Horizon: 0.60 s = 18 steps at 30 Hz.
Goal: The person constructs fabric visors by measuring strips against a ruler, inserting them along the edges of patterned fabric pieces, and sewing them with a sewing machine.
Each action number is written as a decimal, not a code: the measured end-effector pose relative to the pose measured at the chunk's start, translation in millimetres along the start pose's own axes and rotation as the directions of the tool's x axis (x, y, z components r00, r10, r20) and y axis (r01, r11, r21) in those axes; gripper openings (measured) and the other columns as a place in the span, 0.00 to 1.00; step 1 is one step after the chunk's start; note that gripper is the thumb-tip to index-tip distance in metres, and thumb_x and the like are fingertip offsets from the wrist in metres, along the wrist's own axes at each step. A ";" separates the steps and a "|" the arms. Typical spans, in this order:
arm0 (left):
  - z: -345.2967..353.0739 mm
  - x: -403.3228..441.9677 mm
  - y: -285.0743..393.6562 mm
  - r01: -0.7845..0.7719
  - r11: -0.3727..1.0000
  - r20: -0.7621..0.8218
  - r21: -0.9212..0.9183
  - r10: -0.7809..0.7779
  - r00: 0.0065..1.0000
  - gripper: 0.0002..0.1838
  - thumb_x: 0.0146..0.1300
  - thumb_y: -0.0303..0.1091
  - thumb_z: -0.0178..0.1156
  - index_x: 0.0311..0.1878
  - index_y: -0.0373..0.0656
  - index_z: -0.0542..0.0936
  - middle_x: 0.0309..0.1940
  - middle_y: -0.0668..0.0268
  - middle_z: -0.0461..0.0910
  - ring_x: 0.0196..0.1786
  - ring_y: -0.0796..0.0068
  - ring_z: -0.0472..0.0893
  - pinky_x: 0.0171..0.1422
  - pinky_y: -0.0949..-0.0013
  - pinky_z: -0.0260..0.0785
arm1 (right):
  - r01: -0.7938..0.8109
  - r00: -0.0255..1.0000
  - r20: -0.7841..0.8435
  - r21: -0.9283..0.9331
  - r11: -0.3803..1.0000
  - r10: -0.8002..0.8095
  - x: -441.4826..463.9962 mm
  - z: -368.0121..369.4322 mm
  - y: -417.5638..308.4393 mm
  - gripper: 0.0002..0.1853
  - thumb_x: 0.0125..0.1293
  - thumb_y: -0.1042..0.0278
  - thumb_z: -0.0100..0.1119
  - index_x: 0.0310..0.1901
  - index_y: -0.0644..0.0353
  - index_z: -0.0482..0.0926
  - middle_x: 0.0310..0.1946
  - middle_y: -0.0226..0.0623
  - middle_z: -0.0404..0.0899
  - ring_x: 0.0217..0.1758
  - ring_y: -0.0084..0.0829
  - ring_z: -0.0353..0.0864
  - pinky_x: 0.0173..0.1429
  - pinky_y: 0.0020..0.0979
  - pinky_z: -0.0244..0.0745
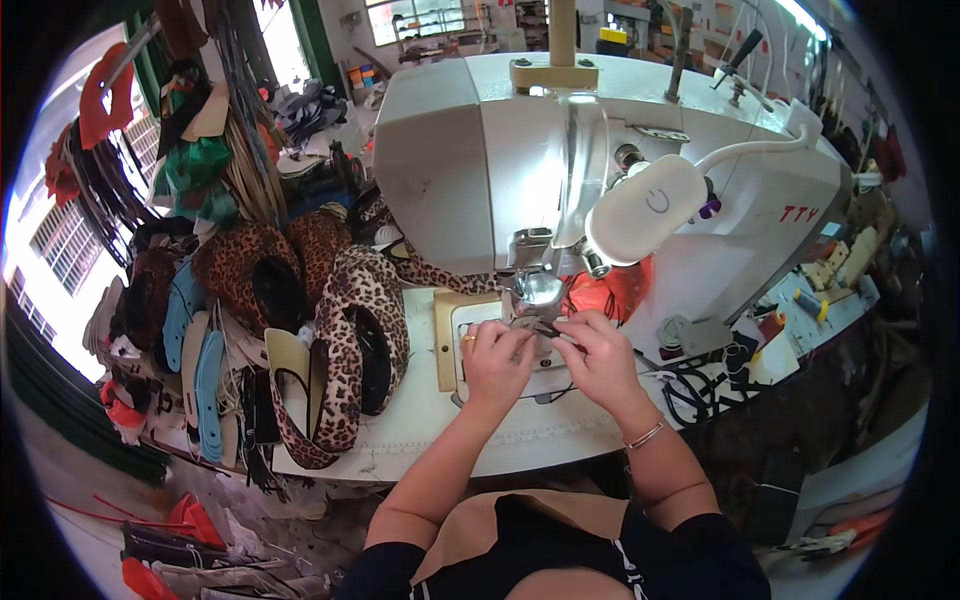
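A white sewing machine [430, 160] stands in front of me, its presser area [535, 285] just above my fingers. My left hand [497, 365] is closed in a pinch at the machine bed, wearing a ring; what lies in its fingertips is too small to make out. My right hand [600, 362] pinches a small dark strip [546, 329], whose end points toward the left fingertips. Both hands are close together below the needle area. A leopard-print strip [450, 272] runs from the left to the needle area, behind the left hand.
Leopard-print padded pieces [345, 400] and blue straps [208, 395] pile up left of the machine. A red plastic bag [615, 292] sits behind my right hand. A lamp head [648, 212] hangs above it. Black straps [690, 392] lie at the right.
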<state>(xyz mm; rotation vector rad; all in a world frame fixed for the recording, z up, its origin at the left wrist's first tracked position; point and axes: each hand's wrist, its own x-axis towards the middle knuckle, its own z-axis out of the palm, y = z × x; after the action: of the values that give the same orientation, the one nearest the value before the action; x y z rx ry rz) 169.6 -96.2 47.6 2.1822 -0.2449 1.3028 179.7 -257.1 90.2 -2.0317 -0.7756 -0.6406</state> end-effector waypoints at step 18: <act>-65.0 -60.3 -12.4 0.048 0.997 0.203 0.057 -0.059 0.977 0.11 0.46 0.24 0.66 0.35 0.48 0.83 0.33 0.71 0.76 0.40 0.66 0.76 0.46 0.59 0.65 | -0.334 0.629 0.749 0.502 0.798 -0.208 -0.3 -25.7 19.4 0.12 0.55 0.73 0.70 0.42 0.62 0.84 0.34 0.33 0.81 0.33 0.21 0.78 0.36 0.24 0.72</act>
<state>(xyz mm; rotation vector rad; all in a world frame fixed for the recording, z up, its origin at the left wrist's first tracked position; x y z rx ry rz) 96.0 -57.5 14.6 2.3526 -0.2328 1.0668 189.6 -287.6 92.9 -1.6368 -1.1999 0.5964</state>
